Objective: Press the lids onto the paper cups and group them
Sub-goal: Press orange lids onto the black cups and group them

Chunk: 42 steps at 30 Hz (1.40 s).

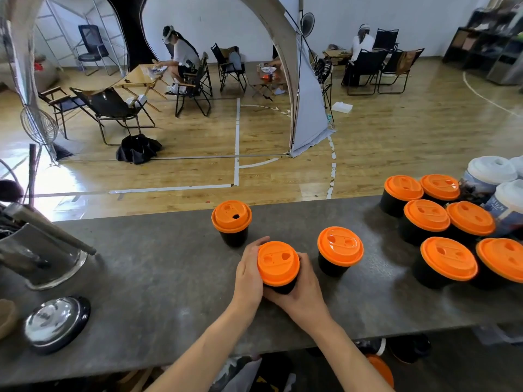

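At the front-middle of the grey stone-look counter (pixel 141 278), both hands are wrapped round one black paper cup with an orange plastic lid (pixel 278 263). The left hand (pixel 249 275) is curled on its left side w/ the thumb up by the lid rim. The right hand (pixel 304 295) is cupped round the right side & bottom. Lid's on. Can't tell if the cup is resting on the top or lifted a bit.

Off to the left there's a shiny round metal lid with a black rim (pixel 56 321).

Just right of the hands is a second lidded cup (pixel 339 247), standing alone. Behind them there's a third lidded cup (pixel 231 217) near the far edge. Far right has a cluster of six lidded cups (pixel 426 215) packed together, w/ white-lidded printed cups (pixel 492 169) right behind.
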Each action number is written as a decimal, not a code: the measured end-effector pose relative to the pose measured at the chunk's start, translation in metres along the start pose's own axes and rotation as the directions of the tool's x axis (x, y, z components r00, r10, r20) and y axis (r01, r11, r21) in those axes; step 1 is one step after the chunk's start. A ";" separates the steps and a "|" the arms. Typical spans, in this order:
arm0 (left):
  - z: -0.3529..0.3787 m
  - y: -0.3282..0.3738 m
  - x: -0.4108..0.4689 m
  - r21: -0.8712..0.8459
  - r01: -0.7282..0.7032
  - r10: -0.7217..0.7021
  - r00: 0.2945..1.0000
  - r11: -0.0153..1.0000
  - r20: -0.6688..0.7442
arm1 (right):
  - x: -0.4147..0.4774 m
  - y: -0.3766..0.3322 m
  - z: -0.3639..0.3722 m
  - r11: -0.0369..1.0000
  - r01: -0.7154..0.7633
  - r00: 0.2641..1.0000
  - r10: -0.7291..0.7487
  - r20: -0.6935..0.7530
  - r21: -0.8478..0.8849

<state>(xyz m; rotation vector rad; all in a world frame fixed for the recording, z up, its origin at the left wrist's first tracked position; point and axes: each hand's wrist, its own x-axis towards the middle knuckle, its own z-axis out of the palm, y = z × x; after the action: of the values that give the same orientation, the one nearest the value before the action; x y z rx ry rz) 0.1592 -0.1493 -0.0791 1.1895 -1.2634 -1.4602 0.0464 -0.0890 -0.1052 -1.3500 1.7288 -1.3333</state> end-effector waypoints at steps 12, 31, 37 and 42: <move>-0.007 0.014 0.012 0.063 0.010 -0.018 0.992 0.998 0.129 | -0.001 0.002 0.001 0.999 -0.017 1.000 0.017 0.013 -0.036; -0.016 0.015 -0.030 -0.056 0.015 -0.013 0.999 0.998 0.044 | -0.031 -0.035 -0.029 0.994 -0.108 0.975 0.109 0.195 -0.014; -0.004 0.057 -0.051 -0.173 0.178 -0.134 0.962 0.969 0.238 | -0.045 -0.088 -0.026 0.999 0.031 0.980 -0.033 -0.198 -0.016; -0.012 0.082 -0.052 -0.101 -0.039 0.063 0.968 0.994 0.245 | -0.040 -0.126 -0.035 0.765 -0.259 0.963 0.251 0.098 0.590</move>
<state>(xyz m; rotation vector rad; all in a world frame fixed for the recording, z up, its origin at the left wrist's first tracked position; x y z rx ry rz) 0.1824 -0.1123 0.0085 0.9261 -1.3633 -1.6500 0.0753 -0.0380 0.0181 -0.7270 1.2499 -1.5243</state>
